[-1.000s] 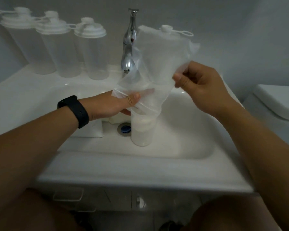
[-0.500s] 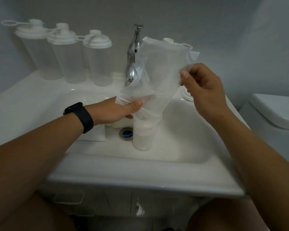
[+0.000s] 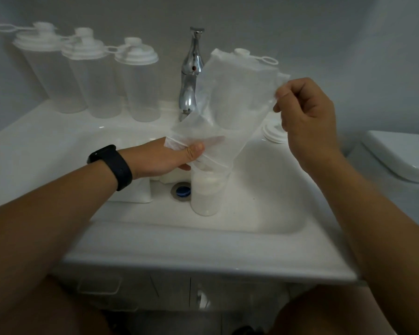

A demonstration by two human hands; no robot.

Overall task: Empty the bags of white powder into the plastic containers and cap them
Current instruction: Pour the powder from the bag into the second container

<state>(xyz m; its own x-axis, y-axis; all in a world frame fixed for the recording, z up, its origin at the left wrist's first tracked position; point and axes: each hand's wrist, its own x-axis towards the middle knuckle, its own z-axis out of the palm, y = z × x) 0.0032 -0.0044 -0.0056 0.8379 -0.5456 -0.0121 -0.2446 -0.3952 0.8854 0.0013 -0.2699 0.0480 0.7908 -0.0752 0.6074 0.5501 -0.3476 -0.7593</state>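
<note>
Change: against the frame half a second back, the bag is held much the same, tipped over the container; the whole scene sits a little lower in the view, and both hands keep their grips.
Sink (image 3: pixel 264 213): glossy white ceramic basin, rounded rectangle, the landmark here.
Bag (image 3: pixel 230 102): thin, crinkled clear plastic, nearly drained, slanting above the sink with its mouth down on the container.
Capped containers (image 3: pixel 136 81): three tall, frosted, tapered plastic tumblers with domed white lids, in a row on the ledge behind the sink's left side.
Tap (image 3: pixel 191 76): polished chrome, curved, at the back of the sink.
Right hand (image 3: pixel 307 117): curled fingers and thumb pinch the bag's upper corner, above the sink's right side.
Left hand (image 3: pixel 167 158): thumb and fingers pinch the bag near its mouth, over the sink's middle.
Container (image 3: pixel 206 194): frosted plastic cylinder, uncapped, standing in the sink by the drain, white powder inside.
Loose lid (image 3: pixel 273 134): round, ribbed, white, on the ledge at the sink's back right.
Wristband (image 3: pixel 114 165): matte black, on the left wrist.
</note>
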